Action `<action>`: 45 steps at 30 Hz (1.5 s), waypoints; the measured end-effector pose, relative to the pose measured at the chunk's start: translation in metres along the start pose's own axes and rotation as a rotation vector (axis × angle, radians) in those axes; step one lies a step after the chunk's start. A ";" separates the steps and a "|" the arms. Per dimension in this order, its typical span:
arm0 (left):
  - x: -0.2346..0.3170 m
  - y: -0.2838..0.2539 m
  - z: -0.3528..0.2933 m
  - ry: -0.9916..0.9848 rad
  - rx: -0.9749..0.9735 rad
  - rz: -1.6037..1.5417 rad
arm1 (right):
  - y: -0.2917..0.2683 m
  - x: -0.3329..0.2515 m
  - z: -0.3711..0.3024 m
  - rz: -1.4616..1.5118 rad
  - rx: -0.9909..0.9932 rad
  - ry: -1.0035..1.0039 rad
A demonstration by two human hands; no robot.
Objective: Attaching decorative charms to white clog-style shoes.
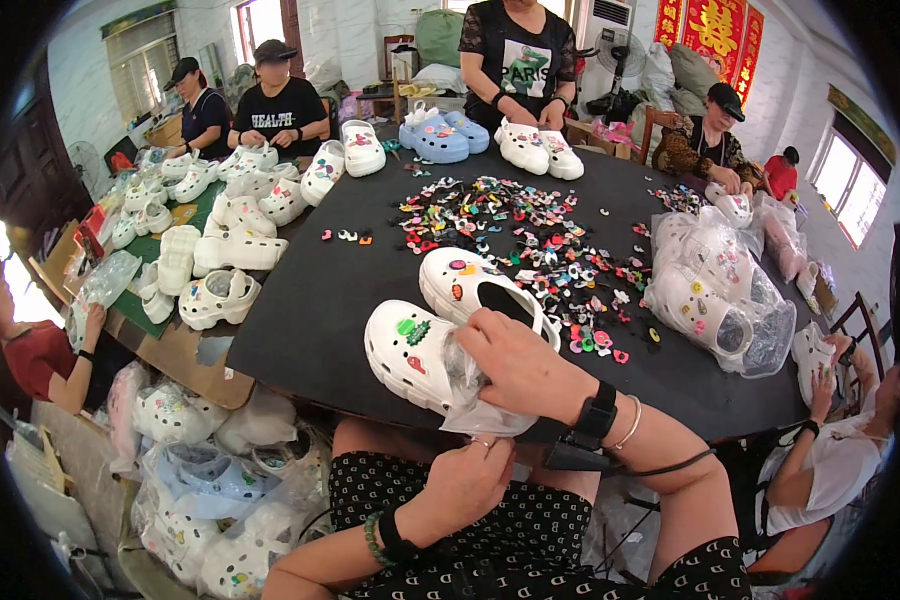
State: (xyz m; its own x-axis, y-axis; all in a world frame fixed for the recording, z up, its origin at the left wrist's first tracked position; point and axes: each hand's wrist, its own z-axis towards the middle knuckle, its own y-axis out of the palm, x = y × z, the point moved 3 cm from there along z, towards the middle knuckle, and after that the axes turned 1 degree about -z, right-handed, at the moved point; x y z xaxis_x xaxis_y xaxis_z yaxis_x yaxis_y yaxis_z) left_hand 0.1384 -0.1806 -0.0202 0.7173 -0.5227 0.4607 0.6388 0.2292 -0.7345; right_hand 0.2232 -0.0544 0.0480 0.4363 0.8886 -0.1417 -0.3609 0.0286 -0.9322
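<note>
Two white clogs stand side by side at the near edge of the black table. Several small charms sit on the toe of the nearer white clog (395,350), and a clear plastic bag (465,400) is at its heel opening. My right hand (525,370) is over that opening, fingers curled on the bag. Just below the table edge, my left hand (462,482) pinches the bag's lower edge. Behind, the other white clog (450,275) also carries charms on its toe; my right hand partly covers its heel side.
Loose colourful charms (500,215) spread over the table's middle. Bagged white clogs (705,290) lie at right, blue clogs (435,135) at the far edge. More white clogs (235,250) crowd a left table. Bagged clogs (205,500) fill a container lower left. Several people work around.
</note>
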 end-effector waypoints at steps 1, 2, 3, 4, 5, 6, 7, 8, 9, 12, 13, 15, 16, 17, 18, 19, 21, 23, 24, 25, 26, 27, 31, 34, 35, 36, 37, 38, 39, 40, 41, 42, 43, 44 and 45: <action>-0.001 0.000 0.000 -0.005 -0.026 -0.009 | 0.002 -0.001 0.002 0.005 -0.003 -0.004; -0.002 0.000 -0.001 -0.009 -0.052 -0.019 | 0.003 0.000 0.005 0.009 -0.015 0.057; -0.003 0.000 -0.001 -0.016 -0.053 -0.018 | 0.006 0.000 0.009 0.013 -0.027 0.119; -0.002 0.000 -0.001 -0.010 -0.058 -0.019 | 0.009 0.001 0.011 0.013 -0.027 0.122; -0.002 0.001 0.000 -0.004 -0.064 -0.020 | 0.013 0.002 0.015 -0.015 -0.013 0.116; 0.000 0.000 0.001 -0.002 -0.066 -0.021 | 0.018 0.004 0.019 -0.042 0.003 0.110; 0.002 -0.003 0.002 -0.015 -0.055 -0.013 | 0.024 0.005 0.023 -0.042 0.002 0.119; 0.003 -0.004 0.002 -0.028 -0.045 -0.004 | 0.028 0.007 0.027 -0.060 0.010 0.140; 0.003 -0.005 0.002 -0.023 -0.051 -0.007 | 0.030 0.007 0.030 -0.079 0.018 0.160; -0.003 -0.009 0.000 -0.072 -0.045 0.010 | 0.033 -0.001 0.033 -0.105 0.028 0.217; -0.004 -0.012 0.001 -0.066 -0.011 -0.016 | 0.030 -0.003 0.033 -0.058 0.008 0.219; -0.006 -0.015 0.001 -0.058 0.021 -0.040 | 0.021 -0.006 0.027 0.000 -0.014 0.182; -0.006 -0.015 0.002 -0.057 0.057 -0.040 | 0.016 -0.006 0.023 0.055 -0.043 0.143; -0.006 -0.015 0.002 -0.055 0.092 -0.042 | 0.010 -0.007 0.020 0.067 -0.100 0.101; -0.006 -0.014 0.002 -0.055 0.094 -0.041 | 0.001 -0.008 0.018 0.066 -0.099 0.099; -0.005 -0.013 0.002 -0.070 0.096 -0.065 | -0.011 -0.013 0.016 0.103 -0.187 0.075; -0.004 -0.011 0.000 -0.085 0.101 -0.090 | -0.014 -0.013 0.014 0.141 -0.252 0.014; -0.004 -0.010 -0.001 -0.107 0.087 -0.057 | -0.013 -0.019 0.020 0.082 -0.262 0.064; -0.005 -0.011 -0.001 -0.110 0.088 -0.058 | -0.012 -0.020 0.023 0.027 -0.272 0.110; -0.006 -0.012 0.000 -0.093 0.088 -0.070 | -0.007 -0.018 0.024 0.025 -0.270 0.109; -0.007 -0.014 0.001 -0.077 0.089 -0.081 | -0.003 -0.015 0.026 -0.059 -0.087 0.056; -0.008 -0.015 0.002 -0.078 0.090 -0.078 | -0.003 -0.015 0.027 -0.141 0.096 0.002; -0.012 -0.011 0.000 -0.085 0.070 -0.094 | 0.009 -0.012 0.037 -0.097 0.051 0.005; -0.012 -0.011 0.000 -0.113 0.053 -0.097 | 0.026 -0.005 0.043 -0.005 0.002 0.108; -0.013 -0.012 0.000 -0.156 0.039 -0.091 | 0.025 -0.006 0.045 -0.010 0.006 0.121; -0.013 -0.012 0.001 -0.154 0.038 -0.093 | 0.026 -0.007 0.046 -0.011 0.006 0.123; -0.013 -0.013 0.000 -0.166 0.027 -0.085 | 0.027 -0.008 0.046 -0.026 0.033 0.120; -0.013 -0.013 -0.001 -0.178 0.016 -0.076 | 0.027 -0.009 0.046 -0.042 0.061 0.118; -0.013 -0.013 -0.001 -0.160 0.027 -0.088 | 0.028 -0.008 0.043 -0.054 0.069 0.115; -0.013 -0.013 -0.001 -0.158 0.025 -0.084 | 0.027 -0.007 0.043 -0.051 0.073 0.115; -0.013 -0.013 -0.001 -0.155 0.029 -0.064 | 0.027 -0.005 0.042 0.008 0.033 0.104; -0.012 -0.012 -0.001 -0.152 0.033 -0.045 | 0.026 -0.003 0.040 0.068 -0.008 0.093; -0.012 -0.010 0.001 -0.144 0.030 -0.046 | 0.021 0.003 0.036 0.064 -0.004 0.100; -0.011 -0.009 0.000 -0.140 0.048 -0.032 | 0.015 0.006 0.030 0.190 0.012 0.040; -0.010 -0.009 0.000 -0.136 0.067 -0.019 | 0.009 0.010 0.023 0.315 0.027 -0.019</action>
State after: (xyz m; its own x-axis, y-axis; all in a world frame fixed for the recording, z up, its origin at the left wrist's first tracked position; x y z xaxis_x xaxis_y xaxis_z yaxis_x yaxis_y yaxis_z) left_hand 0.1256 -0.1774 -0.0183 0.7331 -0.4128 0.5405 0.6664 0.2772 -0.6921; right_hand 0.2052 -0.0343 0.0464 0.2842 0.8642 -0.4151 -0.4972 -0.2373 -0.8345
